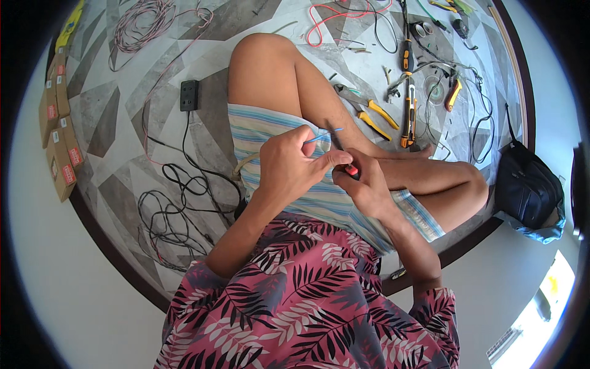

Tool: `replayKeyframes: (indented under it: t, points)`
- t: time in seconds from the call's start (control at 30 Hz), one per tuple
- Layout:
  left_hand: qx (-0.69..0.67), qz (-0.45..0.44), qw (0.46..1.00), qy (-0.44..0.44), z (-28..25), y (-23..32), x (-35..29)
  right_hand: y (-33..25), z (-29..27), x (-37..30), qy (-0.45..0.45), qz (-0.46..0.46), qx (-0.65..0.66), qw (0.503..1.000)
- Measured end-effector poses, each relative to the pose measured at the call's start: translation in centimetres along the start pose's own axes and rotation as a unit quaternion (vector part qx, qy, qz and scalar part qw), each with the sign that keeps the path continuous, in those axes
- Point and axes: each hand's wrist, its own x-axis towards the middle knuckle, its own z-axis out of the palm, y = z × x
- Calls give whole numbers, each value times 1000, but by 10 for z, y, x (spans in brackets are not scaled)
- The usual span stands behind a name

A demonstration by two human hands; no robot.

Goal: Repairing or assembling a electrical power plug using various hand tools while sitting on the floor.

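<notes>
Above my lap, my left hand (286,158) pinches a thin blue wire (319,137), whose end sticks out past the fingers toward the right. Close beside it, my right hand (367,187) is closed around the red and black handle of a knife (351,170). Its dark narrow blade points up and away, next to the wire. My left thumb reaches across to the knife near my right fingers. Whether the blade touches the wire, I cannot tell.
On the patterned floor to the right lie pliers with yellow handles (377,120), an orange-black utility knife (409,114), a screwdriver (407,56) and wire scraps. A black socket block (189,96), tangled black cable (166,227), boxes (59,157) and a black bag (525,184) surround me.
</notes>
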Motion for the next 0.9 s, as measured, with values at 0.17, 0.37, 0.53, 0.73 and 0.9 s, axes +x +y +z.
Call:
replayKeyframes:
  t: [0.17, 0.37, 0.53, 0.73, 0.9]
  points:
    - [-70, 12, 997, 31, -6, -7, 6, 3, 8, 0, 170, -46, 148, 973]
    - [-394, -72, 912, -89, -17, -12, 9, -9, 38, 9, 146, -110, 224, 957]
    - [-388, -27, 916, -101, -23, -17, 10, -14, 31, 33, 174, -182, 190, 949]
    - [-430, -53, 901, -19, -19, -18, 11, -14, 20, 37, 126, -168, 202, 956]
    - [-410, -85, 908, -5, -25, -13, 12, -11, 12, 12, 21, -29, 203, 979]
